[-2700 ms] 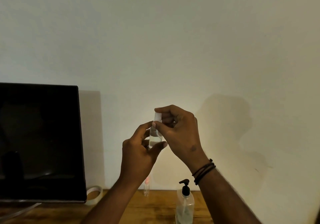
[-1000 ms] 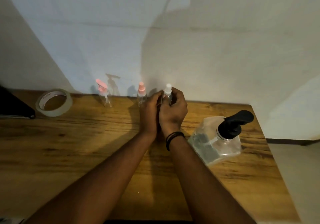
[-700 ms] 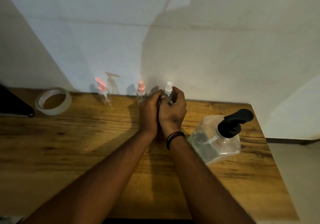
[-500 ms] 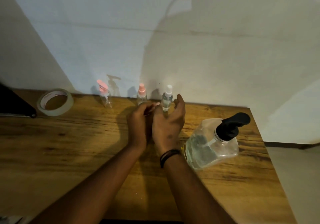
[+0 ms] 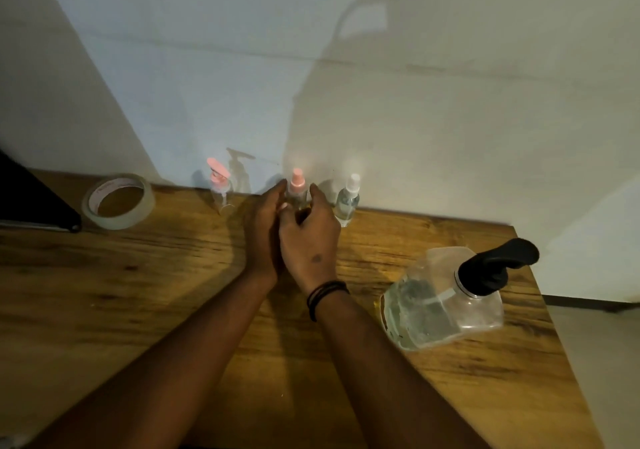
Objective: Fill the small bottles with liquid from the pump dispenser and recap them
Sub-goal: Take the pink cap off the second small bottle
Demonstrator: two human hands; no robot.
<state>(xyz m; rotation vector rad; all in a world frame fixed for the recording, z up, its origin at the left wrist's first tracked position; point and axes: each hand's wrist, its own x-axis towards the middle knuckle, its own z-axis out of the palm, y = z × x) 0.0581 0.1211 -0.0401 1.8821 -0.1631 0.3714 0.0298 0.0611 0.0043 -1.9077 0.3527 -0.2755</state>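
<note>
- Both hands have closed in on the middle small bottle (image 5: pixel 298 192), the one with the pink spray cap, which stands by the table's (image 5: pixel 138 292) back edge against the wall. The left hand (image 5: pixel 265 232) has its fingers stretched along the bottle's left side; the right hand (image 5: pixel 310 237) has its fingers loosely bent on the right side. Whether either hand has a firm grip cannot be told, since the bottle's lower part is hidden behind them.
- The bottle is narrow and light. A sideways nudge from either hand before a proper grip could tip it against the wall or onto the wood.
- Just to its right stands the white-capped bottle (image 5: pixel 347 202), already holding clear liquid. The right hand's knuckles are close to it, so lifting carelessly could knock it over. If its cap is loose, it would leak.
- To the left, the bottle with the pink pump top (image 5: pixel 219 187) also sits by the back edge, a little farther off; a wide sweep of the left hand could topple it.
- The pump dispenser (image 5: pixel 450 296) stands near the table's right edge. A knock from the right forearm while reaching for it could push it off.
- Pumping into so narrow a neck invites spills onto the wood, and wet fingers would then slip on the cap.
- The roll of tape (image 5: pixel 118 200) near the back-left corner is well apart from the hands and no likely trouble.
</note>
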